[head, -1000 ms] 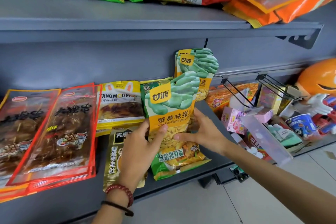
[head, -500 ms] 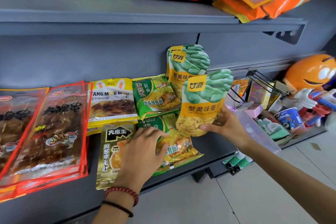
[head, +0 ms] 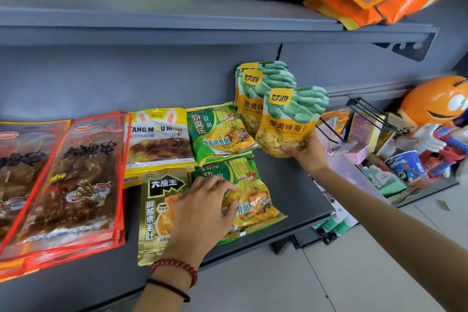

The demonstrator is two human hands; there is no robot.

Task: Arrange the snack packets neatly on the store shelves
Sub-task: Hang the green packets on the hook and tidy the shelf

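1. Bean packet (head: 291, 119), yellow and green: gripped at lower right corner by right hand (head: 307, 153), thumb on the front; upright, long axis vertical, leaning slightly right, over the right part of grey shelf (head: 298, 185)
2. Matching bean packets (head: 255, 88): standing against back panel (head: 152, 78), just left of and behind the held one, partly overlapped by it; likely destination, a short push far and left; right hand much the nearer
3. Left hand (head: 202, 208): fingers spread and relaxed, pressing flat across gold packet (head: 154, 213) and near green noodle packet (head: 255, 200); grasping nothing
4. Far green noodle packet (head: 217, 134): flat, at the foot of the standing pair; possible obstruction when seating the held packet
5. Further left: yellow candy packet (head: 158, 139), stacked red packets (head: 73, 180), all flat
6. Right of the shelf end: wire hooks (head: 367, 114), near the right hand; orange figure (head: 435, 104) beyond
7. Upper shelf (head: 177, 20): loaded with overhanging packets, well above the held one
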